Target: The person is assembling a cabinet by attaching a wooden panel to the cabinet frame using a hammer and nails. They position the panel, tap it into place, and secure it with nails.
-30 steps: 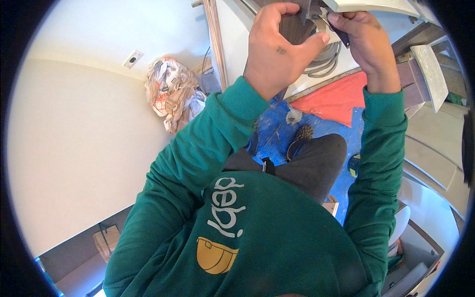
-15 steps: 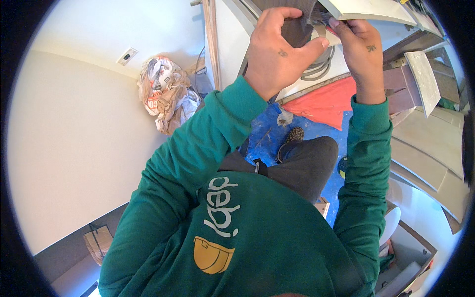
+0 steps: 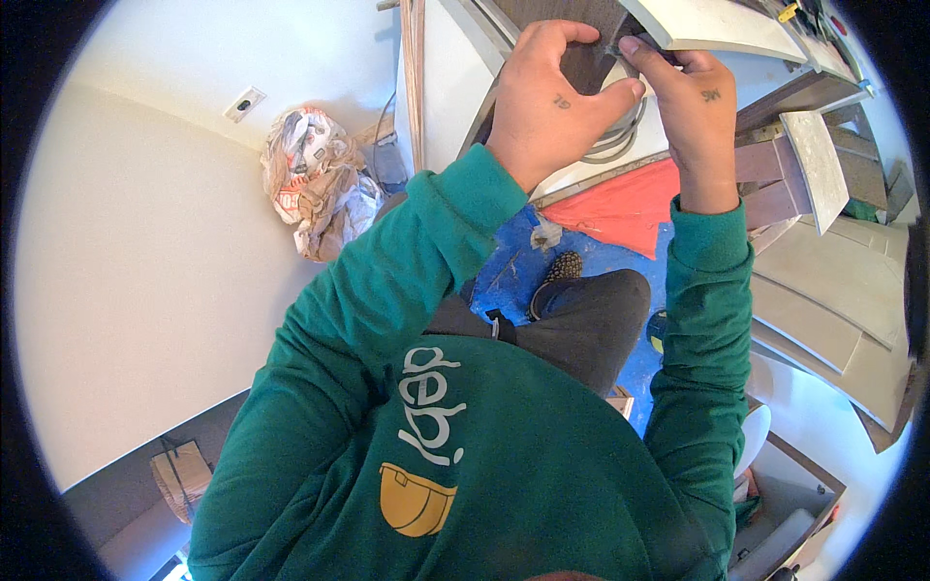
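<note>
Both my arms reach up to a dark brown wood-grain panel (image 3: pixel 588 73) at the top of the view. My left hand (image 3: pixel 542 111) has its thumb and index finger spread apart. Its index fingertip lies against the brown panel, and its other fingers are mostly hidden. My right hand (image 3: pixel 696 102) is closed, thumb pressed toward the fingers at a small dark piece beside the panel; its kind is too hidden to tell. Just above that hand juts a pale, cream-coloured board (image 3: pixel 722 27). Below the hands, a coil of grey cable (image 3: pixel 620 145) lies on a white surface.
A red sheet (image 3: pixel 620 208) hangs over the blue floor covering (image 3: pixel 499 261). Crumpled plastic bags (image 3: pixel 315 184) sit by the left wall, under a wall socket (image 3: pixel 244 104). Several pale boards (image 3: pixel 823 281) lean at the right. An open cabinet box (image 3: pixel 790 504) stands at lower right.
My right hand has shifted slightly left, its thumb now nearer the brown panel. My left hand has moved slightly, its thumb and index finger still apart. The whole view has shifted a little.
</note>
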Demonstrator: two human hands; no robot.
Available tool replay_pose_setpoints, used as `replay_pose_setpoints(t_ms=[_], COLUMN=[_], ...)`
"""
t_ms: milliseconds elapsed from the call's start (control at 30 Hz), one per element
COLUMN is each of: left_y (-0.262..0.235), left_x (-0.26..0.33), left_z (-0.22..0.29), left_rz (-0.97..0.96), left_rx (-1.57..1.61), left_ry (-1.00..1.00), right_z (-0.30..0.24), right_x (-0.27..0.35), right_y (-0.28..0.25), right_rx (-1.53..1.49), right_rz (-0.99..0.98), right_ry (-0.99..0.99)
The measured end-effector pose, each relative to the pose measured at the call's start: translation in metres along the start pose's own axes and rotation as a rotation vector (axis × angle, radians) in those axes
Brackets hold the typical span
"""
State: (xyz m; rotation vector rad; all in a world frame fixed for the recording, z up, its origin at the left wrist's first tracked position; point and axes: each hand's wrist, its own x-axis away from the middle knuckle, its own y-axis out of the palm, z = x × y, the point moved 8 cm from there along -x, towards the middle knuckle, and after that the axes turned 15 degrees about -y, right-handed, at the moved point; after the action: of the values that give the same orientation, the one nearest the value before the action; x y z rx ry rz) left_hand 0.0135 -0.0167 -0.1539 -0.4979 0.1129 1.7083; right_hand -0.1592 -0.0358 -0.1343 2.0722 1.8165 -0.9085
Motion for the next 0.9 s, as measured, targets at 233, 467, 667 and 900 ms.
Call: replay_pose_setpoints(t_ms=[233, 467, 667, 900], left_y=[-0.0015, -0.0027, -0.0020, -0.0039], left_x=[0.0000, 0.0003, -0.0005, -0.0010], left_z=[0.0011, 0.0039, 0.0029, 0.0066], left_rz=[0.039, 0.026, 0.011, 0.015], left_rx=[0.018, -0.030, -0.029, -0.051], left_ry=[0.047, 0.055, 0.071, 0.090], right_z=[0.0086, 0.0077, 0.0051, 0.0078], right_x=[-0.0022, -0.0038, -0.0061, -0.0077], right_y=[0.0027, 0.0039, 0.0022, 0.0022], right_rx=[-0.124, -0.185, -0.247, -0.312], right_rz=[-0.051, -0.040, -0.107, -0.135], right_ry=[0.054, 0.043, 0.045, 0.094])
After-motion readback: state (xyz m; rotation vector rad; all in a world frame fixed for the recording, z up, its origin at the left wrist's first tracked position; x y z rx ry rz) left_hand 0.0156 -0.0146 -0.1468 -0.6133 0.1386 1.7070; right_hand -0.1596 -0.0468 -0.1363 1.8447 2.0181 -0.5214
